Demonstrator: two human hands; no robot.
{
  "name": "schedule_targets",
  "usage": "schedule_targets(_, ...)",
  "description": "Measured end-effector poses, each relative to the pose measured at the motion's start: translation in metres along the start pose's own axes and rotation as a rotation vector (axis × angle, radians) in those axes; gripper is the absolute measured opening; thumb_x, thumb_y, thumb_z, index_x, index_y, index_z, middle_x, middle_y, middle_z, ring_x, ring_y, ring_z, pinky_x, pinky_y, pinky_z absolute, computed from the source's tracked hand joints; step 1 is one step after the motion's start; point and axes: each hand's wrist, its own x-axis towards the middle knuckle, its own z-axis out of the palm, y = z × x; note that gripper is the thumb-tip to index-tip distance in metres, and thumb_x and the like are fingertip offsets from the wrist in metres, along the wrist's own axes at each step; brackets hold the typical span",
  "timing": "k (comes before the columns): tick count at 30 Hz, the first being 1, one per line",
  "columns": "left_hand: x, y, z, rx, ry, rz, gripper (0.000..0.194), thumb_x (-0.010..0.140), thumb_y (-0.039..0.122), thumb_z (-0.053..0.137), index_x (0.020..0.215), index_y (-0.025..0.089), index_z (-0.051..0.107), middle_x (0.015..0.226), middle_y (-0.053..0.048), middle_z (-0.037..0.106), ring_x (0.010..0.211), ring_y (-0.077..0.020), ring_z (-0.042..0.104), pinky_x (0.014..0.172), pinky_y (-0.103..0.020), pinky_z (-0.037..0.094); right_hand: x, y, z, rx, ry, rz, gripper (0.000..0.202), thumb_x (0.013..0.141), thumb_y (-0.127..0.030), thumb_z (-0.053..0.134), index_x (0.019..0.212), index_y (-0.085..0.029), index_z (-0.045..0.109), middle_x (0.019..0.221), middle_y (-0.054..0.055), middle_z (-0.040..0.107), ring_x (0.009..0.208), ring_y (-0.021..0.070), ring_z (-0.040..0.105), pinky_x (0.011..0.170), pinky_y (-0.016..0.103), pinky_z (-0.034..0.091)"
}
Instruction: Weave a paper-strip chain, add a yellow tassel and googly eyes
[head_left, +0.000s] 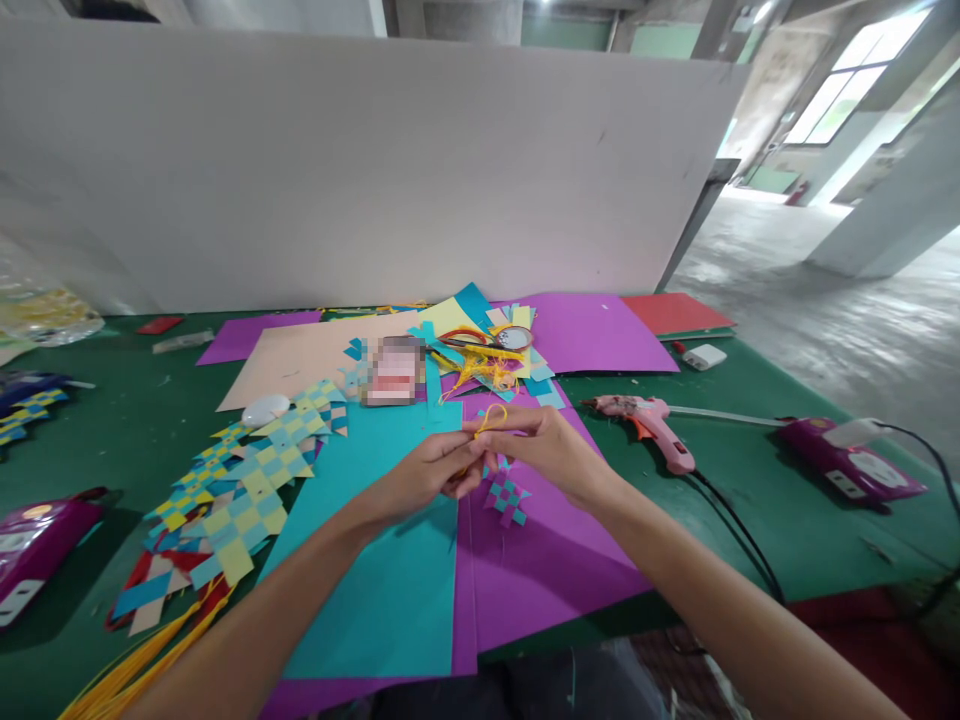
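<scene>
My left hand [442,465] and my right hand [551,445] meet over the coloured paper, fingertips pinched close together. Between them runs a yellow cord [491,418], with a small loop standing up above the fingers. Just below my fingers shows a small woven paper piece [508,498] in purple and teal; whether it hangs from the cord or lies on the sheet I cannot tell. Beneath are a teal sheet [375,590] and a purple sheet [540,590]. Left of my left hand lie several woven paper pieces [255,495] in yellow and blue.
A pink glue gun [649,425] lies to the right, near a purple power strip [855,465]. Behind my hands are scissors [480,345], yellow threads [487,372] and paper strips. Yellow tassels [150,660] lie front left. A white partition [360,170] stands at the back.
</scene>
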Motion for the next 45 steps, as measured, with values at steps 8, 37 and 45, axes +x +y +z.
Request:
schedule_targets(8, -0.002, -0.001, 0.001, 0.033, -0.07, -0.041, 0.041, 0.093, 0.049, 0.042, 0.083, 0.013, 0.058, 0.051, 0.005, 0.043, 0.049, -0.0088, 0.034, 0.05, -0.023, 0.026, 0.007, -0.005, -0.01, 0.098, 0.094, -0.009, 0.014, 0.071, -0.032, 0.074, 0.069, -0.018, 0.072, 0.079, 0.002, 0.066, 0.068, 0.0106, 0.055, 0.061, 0.025, 0.042)
schedule_targets(37, 0.005, -0.015, -0.005, 1.033, 0.167, 0.328, 0.033, 0.091, 0.042, 0.053, 0.118, 0.023, 0.058, 0.12, -0.007, 0.063, 0.119, -0.024, 0.051, 0.103, -0.043, 0.038, -0.029, -0.034, -0.064, 0.125, 0.315, 0.023, 0.018, 0.08, -0.033, 0.067, 0.076, -0.016, 0.061, 0.059, -0.003, 0.06, 0.034, 0.0028, 0.042, 0.034, 0.018, 0.027)
schedule_targets(45, 0.017, -0.023, 0.0, 1.231, -0.044, 0.348, 0.054, 0.083, 0.054, 0.058, 0.128, 0.024, 0.054, 0.133, -0.01, 0.056, 0.126, -0.0266, 0.048, 0.108, -0.045, 0.033, -0.044, 0.006, -0.051, 0.241, 0.27, 0.195, 0.025, 0.078, -0.037, 0.067, 0.09, -0.014, 0.064, 0.055, -0.004, 0.058, 0.034, 0.0022, 0.037, 0.034, 0.018, 0.024)
